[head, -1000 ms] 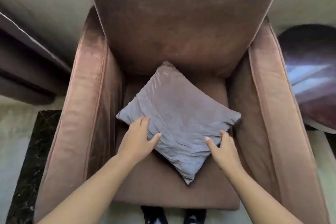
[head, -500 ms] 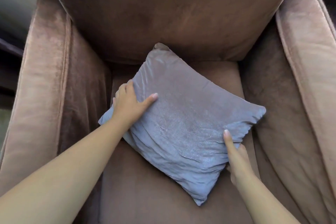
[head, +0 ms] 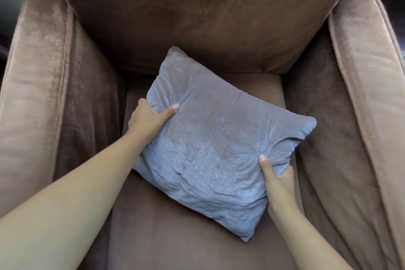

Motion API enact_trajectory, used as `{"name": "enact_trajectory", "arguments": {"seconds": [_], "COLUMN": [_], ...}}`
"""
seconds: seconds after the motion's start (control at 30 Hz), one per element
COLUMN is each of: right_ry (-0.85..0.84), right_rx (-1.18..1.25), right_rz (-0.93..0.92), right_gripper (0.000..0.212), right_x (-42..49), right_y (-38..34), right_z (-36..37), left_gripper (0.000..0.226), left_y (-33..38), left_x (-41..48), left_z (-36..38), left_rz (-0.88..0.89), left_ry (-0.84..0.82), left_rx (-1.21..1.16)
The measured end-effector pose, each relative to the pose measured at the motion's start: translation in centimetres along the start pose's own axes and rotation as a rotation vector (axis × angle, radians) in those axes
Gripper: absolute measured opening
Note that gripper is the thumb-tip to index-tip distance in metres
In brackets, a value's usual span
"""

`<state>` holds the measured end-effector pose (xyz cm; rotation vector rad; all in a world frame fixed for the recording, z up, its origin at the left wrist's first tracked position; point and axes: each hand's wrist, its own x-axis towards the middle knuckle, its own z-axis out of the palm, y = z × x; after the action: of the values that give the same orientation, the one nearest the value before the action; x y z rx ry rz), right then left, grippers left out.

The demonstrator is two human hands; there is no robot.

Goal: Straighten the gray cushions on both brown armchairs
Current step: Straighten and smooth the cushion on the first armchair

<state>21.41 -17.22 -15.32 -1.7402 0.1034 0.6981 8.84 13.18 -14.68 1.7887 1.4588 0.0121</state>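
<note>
- The armchair fills the view; its seat carries the one cushion seen here.
- The cushion lies skewed on the seat, one corner against the backrest; likely gripped at opposite edges so it can be turned square.
- The left hand clamps the left edge, thumb on top, arm reaching in long.
- The right hand pinches the right edge, thumb pressing fabric, wrist bent inward.

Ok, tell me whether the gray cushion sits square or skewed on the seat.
Skewed: the gray cushion lies flat, one corner pointing at the backrest, both hands gripping its edges.
</note>
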Motion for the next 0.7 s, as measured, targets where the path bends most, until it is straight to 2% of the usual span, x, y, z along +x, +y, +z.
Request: {"name": "enact_trajectory", "arguments": {"seconds": [0.1,0.23,0.37,0.6,0.7], "right_ry": [-0.016,-0.055,-0.102,-0.164,-0.183], "right_rx": [-0.051,-0.129,-0.162,-0.057,-0.031], "right_rz": [-0.092,-0.159,-0.239,-0.255,-0.225], "right_gripper": [0.032,0.044,0.049,0.057,0.058], "right_x": [0.5,2.3,4.5,9.1,11.1], "right_y": [-2.2,-5.9,-9.8,-13.6,-13.1], "right_z": [0.0,0.4,1.2,3.1,3.6], "left_gripper": [0.087,0.084,0.081,0.082,0.091], "left_y": [-1.0,-1.7,-1.3,0.3,-0.2], "left_x": [-1.4,-3.3,-4.0,-2.4,-0.7], "left_z": [-0.7,-1.9,-3.4,-3.4,-2.6], "left_rz": [0.004,-0.026,0.012,0.089,0.073], "left_ry": [0.05,0.129,0.112,0.198,0.169], "left_rx": [-0.124,-0.316,-0.5,-0.622,-0.625]}}
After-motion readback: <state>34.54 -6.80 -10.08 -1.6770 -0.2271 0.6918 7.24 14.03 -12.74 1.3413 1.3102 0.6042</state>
